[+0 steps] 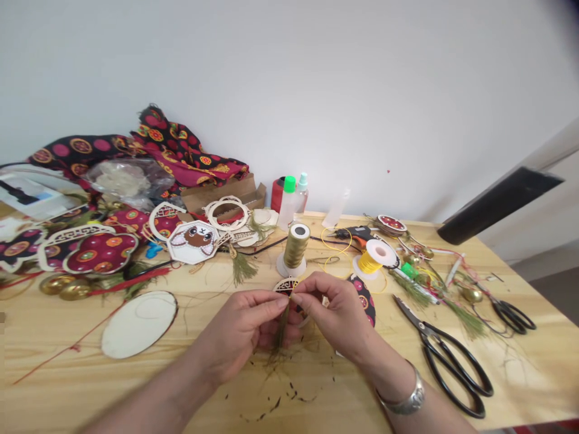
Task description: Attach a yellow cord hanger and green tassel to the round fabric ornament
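Observation:
My left hand [246, 325] pinches the top of an olive-green thread tassel [281, 331] at the middle of the table, with the strands hanging down past its fingers. My right hand [332, 310], with a silver bracelet on the wrist, is closed in a pinch at the same spot, its fingertips beside the left ones on a thin yellow cord [292, 292]. Behind my hands lies a wooden lattice piece [286, 286], partly hidden by them. A patterned dark fabric piece [364, 299] shows beyond my right hand. An olive thread spool [297, 247] stands just behind.
Large black scissors [452, 361] lie at the right, smaller scissors [513, 316] beyond. A yellow cord spool [371, 259] and glue gun [355, 233] sit behind. Bottles [287, 208] stand near the wall. Left are an oval white disc [139, 324], a sheep ornament [193, 242] and patterned cloth [176, 144].

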Demonstrator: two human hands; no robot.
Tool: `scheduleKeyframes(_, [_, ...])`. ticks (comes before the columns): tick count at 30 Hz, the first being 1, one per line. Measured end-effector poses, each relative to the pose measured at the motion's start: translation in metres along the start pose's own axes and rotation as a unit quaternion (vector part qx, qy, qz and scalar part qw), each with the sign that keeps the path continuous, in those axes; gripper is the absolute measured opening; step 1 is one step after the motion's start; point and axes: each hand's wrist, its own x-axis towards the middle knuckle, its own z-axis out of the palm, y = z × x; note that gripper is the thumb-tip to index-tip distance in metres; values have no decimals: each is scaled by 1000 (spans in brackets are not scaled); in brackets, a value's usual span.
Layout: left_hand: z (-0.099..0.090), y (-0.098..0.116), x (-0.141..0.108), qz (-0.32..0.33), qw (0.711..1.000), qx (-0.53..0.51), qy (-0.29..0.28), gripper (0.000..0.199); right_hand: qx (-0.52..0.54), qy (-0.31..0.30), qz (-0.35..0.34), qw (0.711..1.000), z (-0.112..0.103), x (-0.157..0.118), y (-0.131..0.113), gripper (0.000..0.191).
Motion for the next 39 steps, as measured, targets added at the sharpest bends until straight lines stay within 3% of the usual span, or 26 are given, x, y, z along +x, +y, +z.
scheduleKeyframes(7, [2,0,1,31,999,-18,39,12,-74,18,6,997,2,-5,0,11])
scheduleKeyframes(11, [2,2,3,72,995,-49,49,10,-143,26,-48,988,6,-6,1,13])
scheduleKeyframes(17, [2,2,1,72,993,-79,42,11,-212,-42,-149,965,5,-12,-4,17])
scheduleKeyframes(20, [2,3,0,63,993,-85,54,9,-174,-109,-172,964,-1,-15,-10,20])
scheduleKeyframes(22, [2,3,0,70,993,-84,49,8,-104,-80,-131,983,-3,-13,-10,30])
scheduleKeyframes(24, [2,3,0,76,994,-80,29,9,-12,-7,-50,999,-4,-8,-6,27])
scheduleKeyframes(26, [2,2,0,75,995,-63,8,12,77,29,23,996,-3,-2,-1,17])
scheduleKeyframes(28, [1,1,-1,68,997,-41,-3,15,145,20,62,987,-1,3,4,19])
scheduleKeyframes(33, [1,0,-3,50,998,-17,-14,16,221,-13,67,973,1,4,3,13])
scheduleKeyframes(39, [3,0,-3,52,998,-10,-23,20,205,-41,64,976,-1,2,-1,17])
